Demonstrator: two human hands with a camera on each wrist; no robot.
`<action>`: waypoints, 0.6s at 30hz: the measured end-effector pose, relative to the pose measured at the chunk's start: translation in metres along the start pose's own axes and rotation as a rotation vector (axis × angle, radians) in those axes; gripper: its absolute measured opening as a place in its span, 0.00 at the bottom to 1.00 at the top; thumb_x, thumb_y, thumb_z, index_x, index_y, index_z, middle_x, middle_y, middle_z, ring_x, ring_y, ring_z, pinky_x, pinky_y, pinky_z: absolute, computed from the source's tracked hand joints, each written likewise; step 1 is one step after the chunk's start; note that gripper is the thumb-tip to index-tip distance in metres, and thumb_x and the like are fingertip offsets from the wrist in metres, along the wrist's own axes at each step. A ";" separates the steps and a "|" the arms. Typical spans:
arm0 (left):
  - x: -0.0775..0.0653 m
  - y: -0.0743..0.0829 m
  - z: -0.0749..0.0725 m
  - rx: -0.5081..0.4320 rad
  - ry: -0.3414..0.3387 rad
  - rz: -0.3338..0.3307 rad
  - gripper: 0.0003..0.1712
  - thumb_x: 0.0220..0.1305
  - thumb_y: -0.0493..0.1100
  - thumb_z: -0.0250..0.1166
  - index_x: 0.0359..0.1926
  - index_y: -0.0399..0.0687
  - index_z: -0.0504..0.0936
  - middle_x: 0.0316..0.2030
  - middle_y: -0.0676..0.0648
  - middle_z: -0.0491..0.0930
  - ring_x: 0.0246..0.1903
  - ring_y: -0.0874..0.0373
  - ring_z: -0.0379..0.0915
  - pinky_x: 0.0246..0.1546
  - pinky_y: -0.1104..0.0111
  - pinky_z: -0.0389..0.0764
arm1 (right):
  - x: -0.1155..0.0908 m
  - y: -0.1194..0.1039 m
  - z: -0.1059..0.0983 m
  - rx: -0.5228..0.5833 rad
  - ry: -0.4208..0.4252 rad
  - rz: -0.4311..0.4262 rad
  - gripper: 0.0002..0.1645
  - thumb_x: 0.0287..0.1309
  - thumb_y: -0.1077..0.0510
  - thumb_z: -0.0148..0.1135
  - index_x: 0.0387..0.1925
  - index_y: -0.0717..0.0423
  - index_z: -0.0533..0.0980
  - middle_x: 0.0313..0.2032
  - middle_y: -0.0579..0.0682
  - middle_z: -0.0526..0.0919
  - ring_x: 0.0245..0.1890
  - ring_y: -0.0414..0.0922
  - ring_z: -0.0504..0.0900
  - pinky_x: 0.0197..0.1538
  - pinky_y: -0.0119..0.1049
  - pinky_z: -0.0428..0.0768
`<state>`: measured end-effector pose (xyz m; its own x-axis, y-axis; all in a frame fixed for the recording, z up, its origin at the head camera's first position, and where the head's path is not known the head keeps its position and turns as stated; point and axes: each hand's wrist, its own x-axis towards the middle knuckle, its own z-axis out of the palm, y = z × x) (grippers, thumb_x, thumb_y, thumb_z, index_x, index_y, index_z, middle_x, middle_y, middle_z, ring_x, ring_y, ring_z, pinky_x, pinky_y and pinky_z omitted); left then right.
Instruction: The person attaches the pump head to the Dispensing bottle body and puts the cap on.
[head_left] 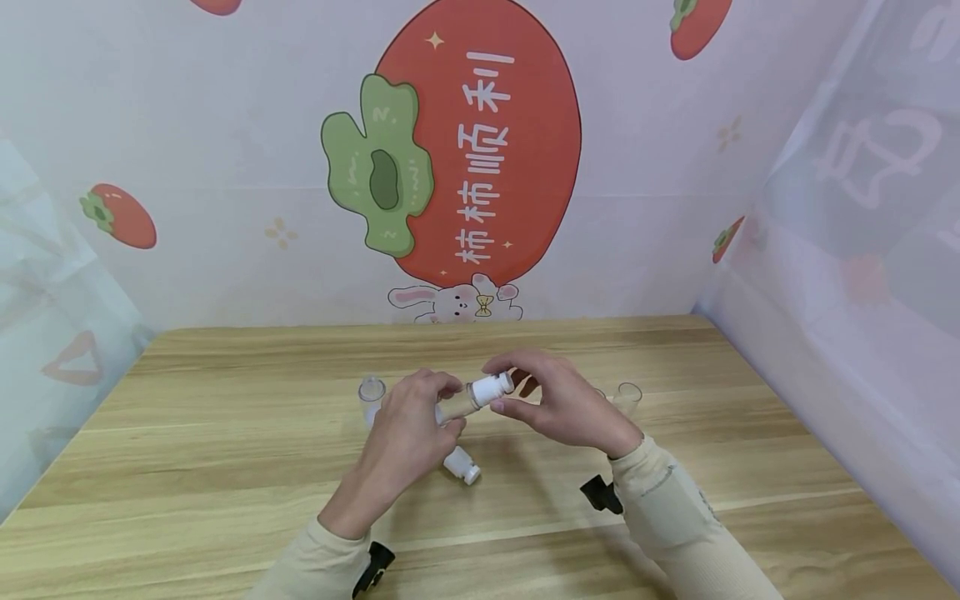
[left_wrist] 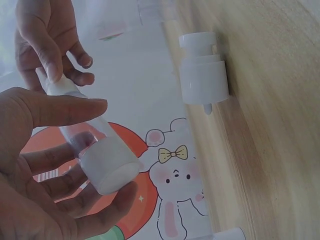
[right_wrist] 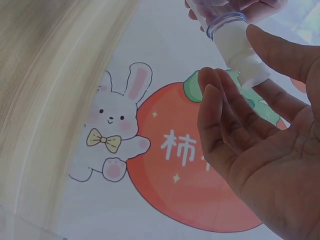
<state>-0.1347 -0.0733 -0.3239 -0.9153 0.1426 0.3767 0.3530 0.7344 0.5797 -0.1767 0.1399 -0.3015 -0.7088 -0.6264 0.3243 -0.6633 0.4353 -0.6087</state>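
Observation:
My left hand (head_left: 411, 421) grips a clear small bottle (head_left: 459, 403) that is tilted, with a white base (left_wrist: 110, 165) and a white pump top (head_left: 491, 388). Around that top, my right hand (head_left: 558, 402) has its thumb and fingers loosely spread. Its thumb appears to touch the top's side in the left wrist view, while the fingertips (right_wrist: 207, 77) stand apart from it in the right wrist view. A second white pump top (head_left: 461, 465) lies on the table below the left hand, with a short stem (left_wrist: 208, 108) showing.
To the left of the left hand stands a clear bottle (head_left: 371, 390) with a white lower part. Clear open containers (head_left: 628, 398) stand behind the right hand, partly hidden. The wooden table (head_left: 225, 400) ends at a printed backdrop (head_left: 225, 250).

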 end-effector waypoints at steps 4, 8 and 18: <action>0.000 0.000 0.000 -0.009 -0.003 0.000 0.18 0.48 0.32 0.79 0.42 0.39 0.87 0.36 0.45 0.83 0.38 0.50 0.80 0.34 0.59 0.80 | 0.000 0.000 0.000 0.004 0.012 -0.028 0.20 0.57 0.65 0.74 0.51 0.55 0.80 0.45 0.42 0.83 0.40 0.44 0.82 0.44 0.41 0.83; 0.000 0.000 -0.001 -0.012 -0.005 0.000 0.18 0.48 0.32 0.79 0.42 0.39 0.87 0.36 0.45 0.83 0.38 0.50 0.80 0.33 0.59 0.80 | 0.001 0.000 0.001 0.004 0.016 -0.032 0.19 0.58 0.66 0.73 0.50 0.54 0.81 0.44 0.42 0.83 0.40 0.43 0.81 0.43 0.39 0.83; 0.000 0.000 -0.001 -0.008 0.006 0.005 0.18 0.47 0.32 0.79 0.43 0.39 0.87 0.37 0.45 0.84 0.38 0.50 0.80 0.32 0.60 0.80 | 0.001 -0.003 0.001 -0.015 -0.004 0.047 0.09 0.64 0.58 0.69 0.46 0.51 0.82 0.34 0.38 0.82 0.35 0.39 0.80 0.41 0.38 0.81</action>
<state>-0.1344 -0.0740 -0.3229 -0.9122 0.1423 0.3843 0.3594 0.7285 0.5832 -0.1752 0.1368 -0.2997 -0.7382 -0.6078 0.2925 -0.6328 0.4739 -0.6123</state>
